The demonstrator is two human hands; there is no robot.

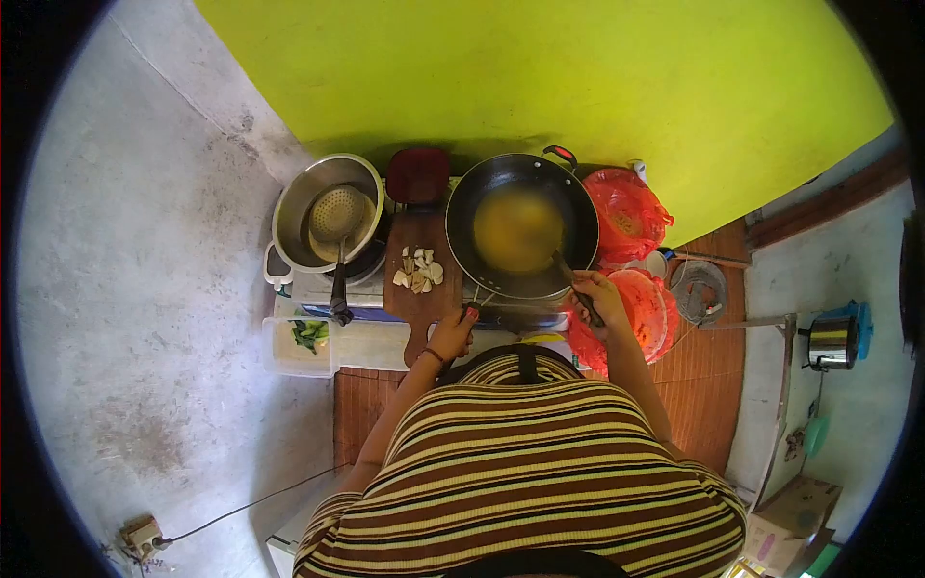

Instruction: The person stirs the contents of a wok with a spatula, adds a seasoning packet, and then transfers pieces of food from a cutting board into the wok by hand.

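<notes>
My right hand [594, 301] has its fingers curled tight around a brown tool handle [563, 267], just beside the lower right rim of a big black pan [579, 214]. My left hand [450, 335] has its fingers wrapped around the pan handle [470, 311], which sticks out at the pan's lower left. I can see a bit of its red part peeking out.

The pan sits near the upper middle of the frame. It is up and left of my right fingers, and up and right of my left fingers. The tool handle is long and thin. It leans from lower right to upper left, so its far end points at the yellow stuff [515, 231] in the pan. That end is too blurry for me to tell its shape. My right hand is nearer to the yellow stuff than my left.

Left of the pan, a brown board [424, 313] holds small white pieces [420, 270]. Above it is a dark red bowl [418, 175]. Farther left, a silver pot [289, 207] holds a ladle with holes [337, 210]. Below the pot, a clear tub [275, 337] has green leaves [310, 334] in it. Right of the pan I see red plastic bags [602, 191] and a gray basket [700, 289].
</notes>
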